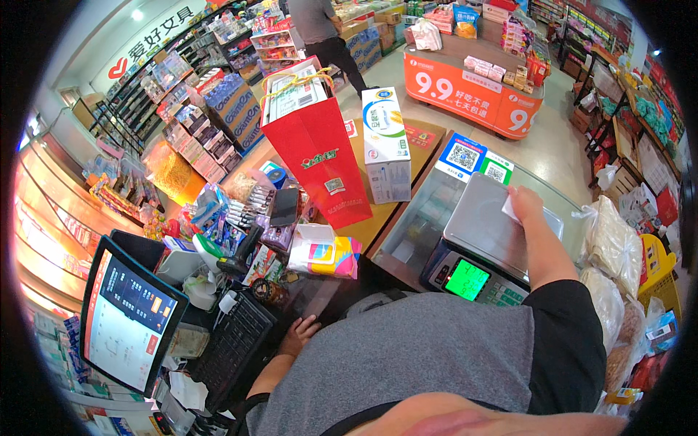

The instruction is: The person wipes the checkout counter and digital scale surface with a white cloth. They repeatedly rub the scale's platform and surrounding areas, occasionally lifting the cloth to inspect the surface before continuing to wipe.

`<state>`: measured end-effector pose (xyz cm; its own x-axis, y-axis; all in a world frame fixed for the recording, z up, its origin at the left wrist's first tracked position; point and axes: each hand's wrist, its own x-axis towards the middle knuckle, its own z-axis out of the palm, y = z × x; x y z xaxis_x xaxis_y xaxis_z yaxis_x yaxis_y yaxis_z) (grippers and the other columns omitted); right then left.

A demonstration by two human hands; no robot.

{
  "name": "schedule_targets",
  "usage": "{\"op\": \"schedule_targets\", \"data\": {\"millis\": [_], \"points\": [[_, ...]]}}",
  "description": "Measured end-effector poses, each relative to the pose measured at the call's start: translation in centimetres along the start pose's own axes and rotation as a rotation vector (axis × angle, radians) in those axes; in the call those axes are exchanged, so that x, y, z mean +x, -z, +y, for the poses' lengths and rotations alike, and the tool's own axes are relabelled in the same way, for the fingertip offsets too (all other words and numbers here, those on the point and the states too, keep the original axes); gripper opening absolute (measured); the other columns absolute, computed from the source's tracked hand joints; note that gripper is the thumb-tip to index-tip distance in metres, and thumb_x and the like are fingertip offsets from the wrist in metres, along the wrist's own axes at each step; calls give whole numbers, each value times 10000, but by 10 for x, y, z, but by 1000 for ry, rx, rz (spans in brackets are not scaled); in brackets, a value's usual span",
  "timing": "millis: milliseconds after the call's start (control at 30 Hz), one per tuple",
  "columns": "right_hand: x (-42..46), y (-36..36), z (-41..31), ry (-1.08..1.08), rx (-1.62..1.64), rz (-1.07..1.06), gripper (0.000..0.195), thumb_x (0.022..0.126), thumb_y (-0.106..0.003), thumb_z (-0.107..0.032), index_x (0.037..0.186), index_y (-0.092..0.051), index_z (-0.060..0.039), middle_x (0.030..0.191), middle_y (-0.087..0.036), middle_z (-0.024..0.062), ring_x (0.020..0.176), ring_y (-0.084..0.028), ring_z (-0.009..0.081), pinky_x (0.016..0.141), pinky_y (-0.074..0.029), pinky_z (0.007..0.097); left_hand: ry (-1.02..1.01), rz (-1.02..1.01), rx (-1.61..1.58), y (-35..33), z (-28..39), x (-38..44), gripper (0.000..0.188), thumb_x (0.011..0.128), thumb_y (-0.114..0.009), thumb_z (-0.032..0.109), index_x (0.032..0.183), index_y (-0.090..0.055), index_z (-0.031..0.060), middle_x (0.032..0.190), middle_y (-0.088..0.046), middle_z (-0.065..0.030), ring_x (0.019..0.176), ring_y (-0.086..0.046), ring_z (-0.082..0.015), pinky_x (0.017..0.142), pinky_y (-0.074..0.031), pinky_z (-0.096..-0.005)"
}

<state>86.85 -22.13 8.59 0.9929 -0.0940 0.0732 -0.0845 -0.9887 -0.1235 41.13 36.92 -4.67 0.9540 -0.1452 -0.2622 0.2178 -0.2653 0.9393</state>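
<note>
My right hand (524, 204) presses a white wipe (510, 210) onto the steel pan (480, 210) of a digital scale. Below the pan, the scale's green display (464, 279) is lit. My left hand (299, 333) rests empty on the counter edge, its fingers slightly apart, beside a black keyboard (232, 338). Forward of it lies a colourful pack of wet wipes (327, 256) with its lid up. A tall red gift bag (319, 158) with yellow cord handles stands on the counter, next to a white carton (387, 141).
A monitor (131, 316), a handheld barcode scanner (242, 250) and a smartphone (284, 207) crowd the left side. Clear plastic bags of goods (611, 245) stand at the right. Payment code cards (463, 155) lie beyond the scale. A person (322, 32) stands among the shelves.
</note>
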Motion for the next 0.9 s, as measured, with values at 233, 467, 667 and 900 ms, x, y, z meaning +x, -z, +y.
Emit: {"op": "schedule_targets", "data": {"millis": [233, 467, 667, 900], "points": [[-17, -4, 84, -156, -32, 35, 555, 984, -390, -512, 1015, -690, -46, 1079, -673, 217, 1064, -617, 396, 922, -468, 498, 56, -11, 187, 2, -16, 0, 454, 928, -402, 384, 1332, -581, 280, 1547, -354, 86, 1503, -156, -199, 1163, -115, -471], [-28, -31, 156, -471, 138, 107, 646, 993, -344, -557, 1126, -641, 0, 1189, -633, 247, 1130, -588, 423, 971, -446, 507, -476, 76, 1801, 9, -1, 4, 394, 916, -440, 314, 1246, -648, 258, 1500, -424, 79, 1490, -207, -200, 1153, -170, -455], [-50, -23, 138, -579, 192, 76, 686, 1001, -311, -559, 1143, -642, 24, 1191, -633, 264, 1152, -582, 433, 986, -437, 514, -295, 49, 573, 6, -15, -1, 384, 910, -456, 315, 1229, -660, 247, 1460, -475, 60, 1477, -251, -211, 1153, -170, -463], [-82, -15, 131, -574, 179, 49, 717, 1014, -266, -534, 1071, -687, 44, 1130, -652, 282, 1123, -591, 446, 970, -435, 505, -94, 8, 416, 10, -46, 3, 361, 903, -469, 287, 1176, -688, 199, 1449, -490, 37, 1471, -265, -223, 1144, -211, -462]]}}
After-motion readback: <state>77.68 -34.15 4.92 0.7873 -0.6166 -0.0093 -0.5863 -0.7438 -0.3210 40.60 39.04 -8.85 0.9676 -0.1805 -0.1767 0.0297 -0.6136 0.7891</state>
